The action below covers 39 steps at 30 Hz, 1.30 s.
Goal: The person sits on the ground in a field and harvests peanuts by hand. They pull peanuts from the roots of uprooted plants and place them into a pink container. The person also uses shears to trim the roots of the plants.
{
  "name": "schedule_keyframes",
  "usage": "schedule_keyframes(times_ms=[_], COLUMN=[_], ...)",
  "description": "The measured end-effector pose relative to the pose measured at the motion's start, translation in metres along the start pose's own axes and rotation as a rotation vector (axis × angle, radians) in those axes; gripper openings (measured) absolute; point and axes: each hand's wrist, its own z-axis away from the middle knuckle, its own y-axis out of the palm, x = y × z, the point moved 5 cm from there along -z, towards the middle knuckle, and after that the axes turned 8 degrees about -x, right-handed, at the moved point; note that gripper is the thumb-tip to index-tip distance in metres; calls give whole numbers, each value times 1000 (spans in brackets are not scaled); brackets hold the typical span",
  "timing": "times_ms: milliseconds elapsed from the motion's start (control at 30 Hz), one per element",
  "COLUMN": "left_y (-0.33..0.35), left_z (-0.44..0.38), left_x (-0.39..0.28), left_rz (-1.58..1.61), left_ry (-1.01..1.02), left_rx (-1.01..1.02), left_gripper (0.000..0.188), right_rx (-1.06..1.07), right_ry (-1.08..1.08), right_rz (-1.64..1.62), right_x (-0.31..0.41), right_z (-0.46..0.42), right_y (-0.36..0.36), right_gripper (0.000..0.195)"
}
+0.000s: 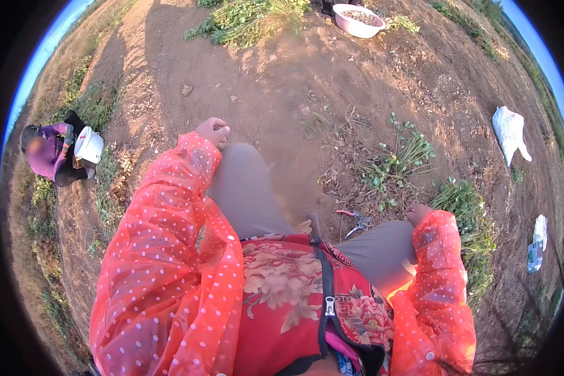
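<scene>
My left hand [214, 131] is at my left knee, its fingers curled inward. Nothing shows in it, though the inside of the palm is hidden. My right hand [417, 214] rests by my right knee, close to a heap of cut leafy plants [460, 207]; its fingers are mostly hidden. Between my legs, nearer the right one, a pair of pruning shears [357, 222] with a red handle lies on the soil, touched by neither hand. Beyond the shears is a loose bunch of green plants [399, 160] on the ground.
A person [47, 150] sits at far left beside a white bucket [89, 144]. Ahead are a big plant pile [249, 23] and a pale basin [364, 32] filled with small brown pieces. At right lie a white sack [508, 131] and a plastic package [536, 256].
</scene>
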Motion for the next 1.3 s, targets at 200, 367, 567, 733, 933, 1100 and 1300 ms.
schedule_keyframes(times_ms=[200, 367, 567, 733, 933, 1100, 1300], left_y=[-20, -139, -217, -310, -391, -400, -408], left_z=[14, 49, 81, 93, 8, -65, -103], left_x=[151, 446, 590, 651, 558, 505, 607], left_rz=[225, 170, 250, -81, -816, -935, -989], left_ry=[-232, -592, -803, -722, -731, -812, -819], left_rx=[-73, -65, -527, -764, -575, -294, -246], left_gripper=[33, 33, 48, 62, 86, 95, 106], right_rx=[18, 21, 90, 514, 330, 382, 372], right_ry=[156, 167, -33, -35, -10, -107, -350], right_rz=[79, 215, 322, 313, 103, -106, -56], right_x=[-34, -31, 49, 200, 301, 402, 591], right_z=[1, -23, -58, -117, -240, -284, -296], right_y=[7, 15, 16, -4, -11, 16, 55], right_gripper=[28, 31, 34, 23, 26, 28, 30])
